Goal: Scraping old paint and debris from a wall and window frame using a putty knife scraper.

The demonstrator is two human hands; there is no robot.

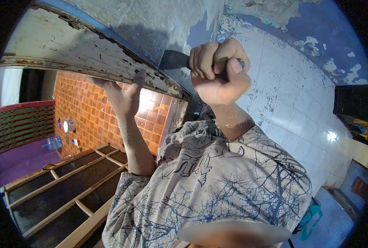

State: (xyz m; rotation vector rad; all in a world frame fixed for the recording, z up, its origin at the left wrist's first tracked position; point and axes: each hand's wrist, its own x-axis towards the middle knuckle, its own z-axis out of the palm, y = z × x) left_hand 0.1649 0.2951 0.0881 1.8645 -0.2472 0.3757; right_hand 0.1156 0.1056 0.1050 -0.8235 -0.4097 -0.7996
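Note:
My right hand [220, 76] is closed in a fist round the handle of a scraper [174, 60], its wide dark blade pointing left. The blade lies close to the blue-grey wall [155, 25], beside the edge of a worn door frame [97, 49]; whether it touches cannot be made out. Off-white paint on the frame is chipped, baring dark wood along its edges. My left hand [125, 96] grips the frame's lower edge, thumb against its face, with some fingers partly hidden by the wood.
Paint flakes lie scattered over the white tiled floor [283, 103] at right. Past the frame is a room with orange-brown tiles [89, 107], a white bucket [69, 126] and a clear bottle [52, 143]. A wooden lattice panel [68, 186] stands at lower left.

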